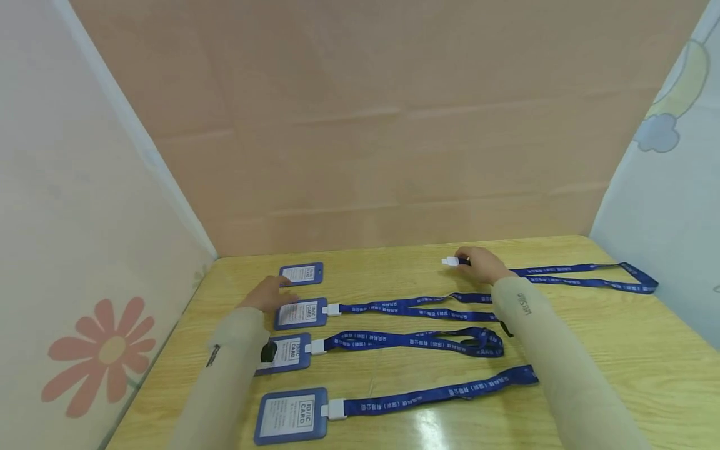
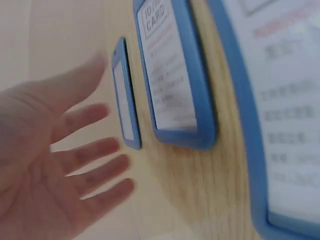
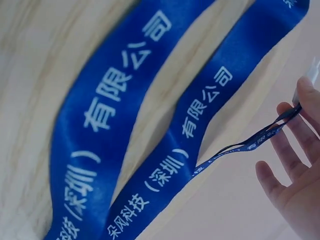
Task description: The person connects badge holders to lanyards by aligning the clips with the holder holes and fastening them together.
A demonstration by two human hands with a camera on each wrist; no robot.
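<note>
At the far left of the table lies a blue-framed ID card holder (image 1: 302,274) with no strap on it. My left hand (image 1: 267,294) is beside its left edge; in the left wrist view the left hand (image 2: 65,160) has its fingers spread, nothing between them. My right hand (image 1: 481,265) pinches a blue lanyard (image 1: 585,284) near its white plastic clip (image 1: 449,261), which points left. The strap trails to the right across the table. In the right wrist view the right hand (image 3: 295,160) has thumb and finger at the clip end.
Three more card holders, a near one (image 1: 292,415), a middle one (image 1: 291,352) and a farther one (image 1: 300,314), lie in a column with lanyards clipped on, straps stretching right. My sleeves pass over some of them. A brown backdrop (image 1: 382,137) rises behind the wooden table.
</note>
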